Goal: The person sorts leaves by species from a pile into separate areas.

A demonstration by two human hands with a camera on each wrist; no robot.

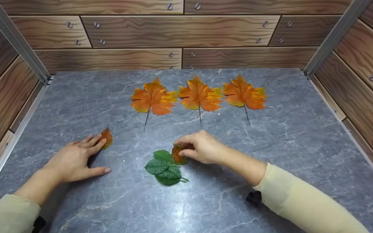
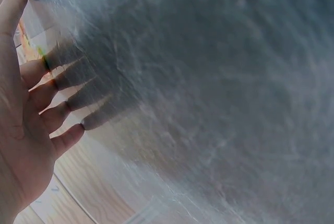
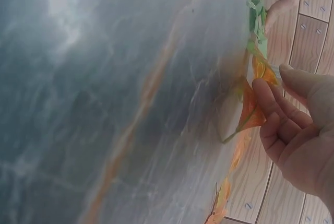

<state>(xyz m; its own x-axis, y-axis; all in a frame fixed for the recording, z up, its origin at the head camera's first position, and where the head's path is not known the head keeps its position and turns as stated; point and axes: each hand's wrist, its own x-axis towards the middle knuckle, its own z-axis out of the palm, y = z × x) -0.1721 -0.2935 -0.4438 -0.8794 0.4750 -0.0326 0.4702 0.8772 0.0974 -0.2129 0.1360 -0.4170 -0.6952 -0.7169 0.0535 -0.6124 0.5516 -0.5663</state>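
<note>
My left hand (image 1: pixel 73 160) lies with spread, straight fingers on the left of the table. Its fingertips rest on a small orange-green artificial leaf (image 1: pixel 107 139). Near the middle, my right hand (image 1: pixel 204 147) pinches another small orange-brown leaf (image 1: pixel 176 155) between thumb and fingers. That leaf is at the upper right edge of a sprig of green leaves (image 1: pixel 163 171), which lies flat. The right wrist view shows an orange leaf (image 3: pixel 250 109) at the fingers of this hand, with the green leaves (image 3: pixel 257 15) beyond.
Across the back of the grey marbled table (image 1: pixel 287 145) lie three large orange maple leaves in a row: left (image 1: pixel 154 97), middle (image 1: pixel 199 94) and right (image 1: pixel 243 92). Wood-patterned panels (image 1: pixel 180 30) and metal posts (image 1: pixel 335 38) border the table.
</note>
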